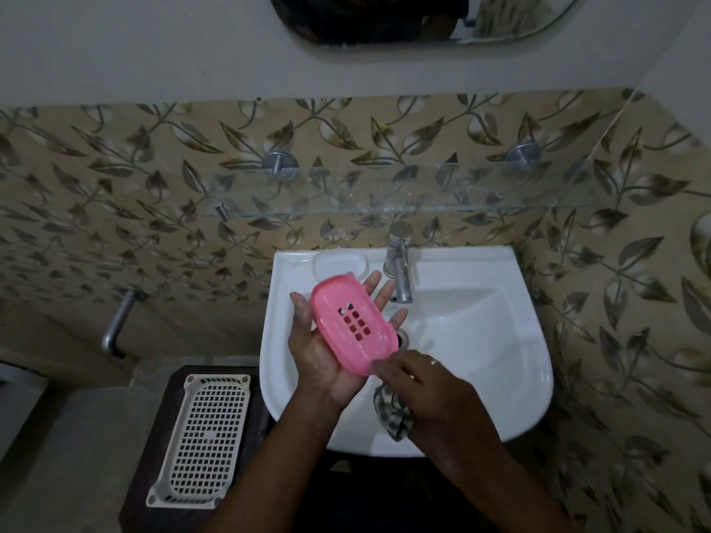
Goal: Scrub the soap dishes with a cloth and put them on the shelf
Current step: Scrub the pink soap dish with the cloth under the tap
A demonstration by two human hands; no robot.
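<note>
Up over the white sink [481,378], a pink soap dish [354,324] lies on the spread palm of the left hand [327,340], whose fingers are fanned out flat beneath it rather than curled round it. Its long axis runs slantwise, from the upper left near the sink's back rim down to the lower right, toward the person. The broad face with its block of small square drain holes is turned up toward the camera, and pale soapy streaks show on it.

At the dish's near, lower end is the right hand [419,386], its fingers bunched and closed on a dark patterned cloth [392,411] that hangs below the knuckles; the fingertips touch the dish's edge. A ring shows on one finger.

Just behind the dish stands a chrome tap [400,263], beside the left fingertips, and the drain peeks out under the dish's right edge. Above the tap, a glass shelf [404,194] on metal pegs crosses the leaf-patterned tiled wall. To the left of the sink, a cream perforated tray [204,436] lies on a dark stool, well apart from the hands. A mirror hangs higher up.
</note>
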